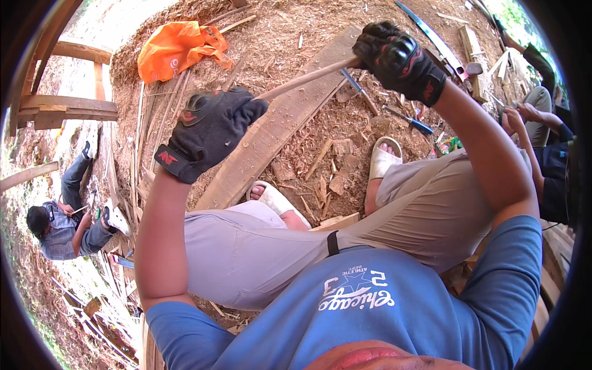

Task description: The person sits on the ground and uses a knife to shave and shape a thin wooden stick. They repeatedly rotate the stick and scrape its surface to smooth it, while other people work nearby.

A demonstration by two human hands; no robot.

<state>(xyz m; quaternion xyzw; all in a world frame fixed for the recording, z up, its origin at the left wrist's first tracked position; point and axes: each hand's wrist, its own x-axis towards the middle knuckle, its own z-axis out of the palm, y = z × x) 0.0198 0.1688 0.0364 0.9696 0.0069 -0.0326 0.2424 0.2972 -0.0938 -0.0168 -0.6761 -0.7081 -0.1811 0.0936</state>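
Both of my hands wear black gloves and are raised in front of me, apart from each other. A thin wooden stick (305,78) stretches between them, rising slightly to the right. My left hand (216,126) is closed round its left end, and my right hand (394,54) is closed round its right end. The ends themselves are hidden inside the gloves. Below the stick a long wooden plank (271,139) lies slanting on the ground, beyond my sandalled feet.
An orange plastic bag (179,49) lies at the far left. Blue-handled tools (410,120) and a saw-like blade (431,40) lie on chip-strewn ground to the right. One person (74,216) sits at the left, another (536,117) at the right. A wooden frame (68,108) stands at upper left.
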